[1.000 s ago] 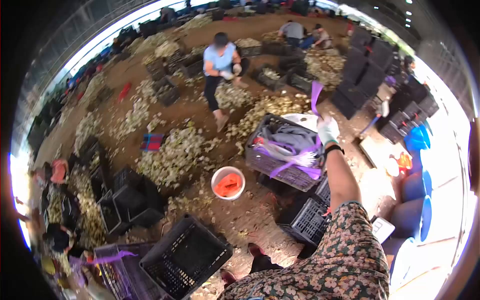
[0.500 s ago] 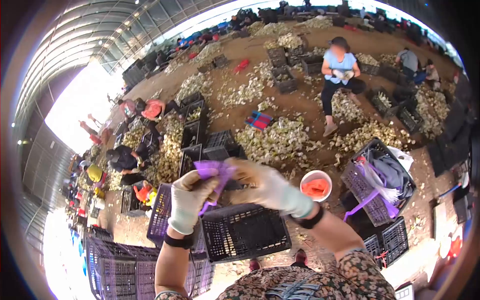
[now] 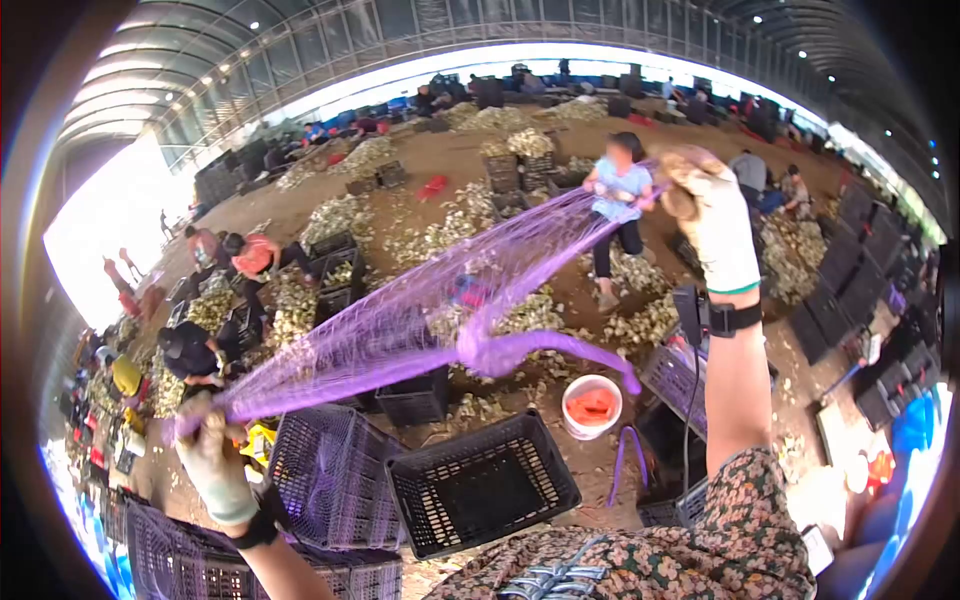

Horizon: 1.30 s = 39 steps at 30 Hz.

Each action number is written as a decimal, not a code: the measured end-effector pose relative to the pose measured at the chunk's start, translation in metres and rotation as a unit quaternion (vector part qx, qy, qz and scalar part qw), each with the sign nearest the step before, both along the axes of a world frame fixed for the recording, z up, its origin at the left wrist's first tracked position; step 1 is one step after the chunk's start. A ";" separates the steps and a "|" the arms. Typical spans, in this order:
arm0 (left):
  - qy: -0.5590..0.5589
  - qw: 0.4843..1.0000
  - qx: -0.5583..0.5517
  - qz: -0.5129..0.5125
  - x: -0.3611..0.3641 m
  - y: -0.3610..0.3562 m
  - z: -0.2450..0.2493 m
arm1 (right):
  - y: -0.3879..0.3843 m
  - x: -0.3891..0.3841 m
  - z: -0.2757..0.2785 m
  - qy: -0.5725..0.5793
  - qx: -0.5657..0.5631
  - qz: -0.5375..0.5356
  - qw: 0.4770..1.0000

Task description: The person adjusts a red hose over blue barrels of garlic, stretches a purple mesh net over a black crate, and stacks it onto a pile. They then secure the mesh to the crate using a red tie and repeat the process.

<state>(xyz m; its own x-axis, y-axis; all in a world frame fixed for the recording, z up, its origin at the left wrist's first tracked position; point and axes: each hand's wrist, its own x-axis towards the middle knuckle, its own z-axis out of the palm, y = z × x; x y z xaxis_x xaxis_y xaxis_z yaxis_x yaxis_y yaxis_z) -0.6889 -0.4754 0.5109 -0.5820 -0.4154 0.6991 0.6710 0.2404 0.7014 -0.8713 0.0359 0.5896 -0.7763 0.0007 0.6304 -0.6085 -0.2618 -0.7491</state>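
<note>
A purple mesh net (image 3: 400,330) is stretched between my two gloved hands, with a thick twisted strand hanging from its middle. At the lower left, my left hand (image 3: 212,455) is closed on one end of the net. Raised at the upper right, my right hand (image 3: 700,200) is closed on the other end. Both hands wear white gloves with black wristbands. Below the net sits a black plastic crate (image 3: 480,485), which looks empty inside. A white bucket (image 3: 591,407) holding orange material stands right of the crate.
More crates (image 3: 335,475) stand at the lower left, some with purple mesh over them. A purple crate (image 3: 680,385) is at the right. Garlic-like piles (image 3: 340,215) cover the ground. A person in light blue (image 3: 625,185) is ahead; several people sit at the left.
My hands have moved far apart, the left down and left, the right up and right. The bunched purple material is now spread wide. The view has also shifted.
</note>
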 end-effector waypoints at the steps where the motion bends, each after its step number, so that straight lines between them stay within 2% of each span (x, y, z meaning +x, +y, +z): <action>1: -0.030 0.999 -0.041 -0.014 0.001 -0.006 -0.011 | -0.005 -0.002 0.000 0.021 0.070 0.014 0.997; 3: -0.054 0.991 -0.083 -0.092 0.006 0.015 -0.036 | -0.039 -0.001 -0.012 -0.034 0.035 0.094 0.994; 5: -0.139 0.968 -0.131 -0.166 -0.001 0.039 -0.069 | -0.079 0.023 -0.010 -0.118 0.139 0.122 0.975; 6: -0.123 0.954 -0.181 -0.207 -0.003 0.058 -0.073 | -0.099 0.028 -0.019 -0.123 0.155 0.114 0.974; 7: -0.107 0.935 -0.230 -0.248 -0.008 0.076 -0.071 | -0.112 0.029 -0.031 -0.129 0.147 0.157 0.968; 9: -0.124 0.905 -0.175 -0.367 -0.009 0.096 -0.055 | -0.135 0.040 -0.041 -0.151 0.176 0.170 0.958; 10: -0.151 0.899 -0.092 -0.401 -0.013 0.094 -0.064 | -0.143 0.044 -0.046 -0.162 0.179 0.180 0.954; 11: -0.250 0.907 0.078 -0.331 -0.023 0.088 -0.077 | -0.148 0.047 -0.050 -0.172 0.181 0.189 0.950; 13: -0.186 0.907 0.144 -0.349 -0.030 0.081 -0.061 | -0.153 0.051 -0.052 -0.179 0.204 0.191 0.943; 16: -0.238 0.920 0.099 -0.294 -0.036 0.097 -0.039 | -0.162 0.058 -0.047 -0.161 0.264 0.189 0.932; 17: -0.244 0.909 0.060 -0.334 -0.036 0.102 -0.032 | -0.166 0.061 -0.042 -0.159 0.264 0.193 0.931; 19: -0.274 0.897 0.040 -0.344 -0.029 0.118 -0.014 | -0.173 0.066 -0.036 -0.126 0.267 0.173 0.939; 20: -0.269 0.884 0.032 -0.381 -0.033 0.117 -0.014 | -0.174 0.063 -0.036 -0.126 0.262 0.194 0.937; 21: -0.266 0.866 0.072 -0.417 -0.031 0.122 -0.012 | -0.176 0.063 -0.033 -0.124 0.262 0.197 0.936; 25: -0.329 0.875 -0.140 -0.326 -0.027 0.140 -0.012 | -0.192 0.062 -0.032 -0.111 0.269 0.198 0.936; 27: -0.421 0.834 0.011 -0.357 -0.020 0.145 -0.017 | -0.203 0.059 -0.047 -0.130 0.206 0.220 0.945; 29: -0.407 0.850 -0.002 -0.334 -0.016 0.145 -0.023 | -0.207 0.054 -0.064 -0.138 0.219 0.205 0.944; 31: -0.393 0.853 0.145 -0.311 -0.013 0.143 -0.033 | -0.209 0.045 -0.083 -0.160 0.186 0.210 0.946; 33: -0.386 0.857 0.159 -0.302 -0.012 0.138 -0.048 | -0.212 0.037 -0.101 -0.179 0.164 0.216 0.946; 35: -0.346 0.861 0.226 -0.297 -0.011 0.139 -0.059 | -0.215 0.036 -0.119 -0.179 0.183 0.149 0.955; 36: -0.346 0.851 0.232 -0.321 -0.010 0.145 -0.065 | -0.219 0.038 -0.129 -0.112 0.210 0.114 0.964; 39: -0.351 0.890 0.135 -0.258 -0.017 0.177 -0.089 | -0.230 0.042 -0.162 -0.145 0.190 0.132 0.962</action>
<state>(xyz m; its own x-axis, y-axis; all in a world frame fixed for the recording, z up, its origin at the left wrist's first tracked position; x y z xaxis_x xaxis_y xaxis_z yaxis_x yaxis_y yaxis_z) -0.7064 -0.2981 0.4222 -0.9980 -0.0626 0.0030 0.0163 -0.2131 0.9769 -0.8293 -0.1944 0.4277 -0.8614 -0.4078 0.3027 -0.3089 -0.0526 -0.9497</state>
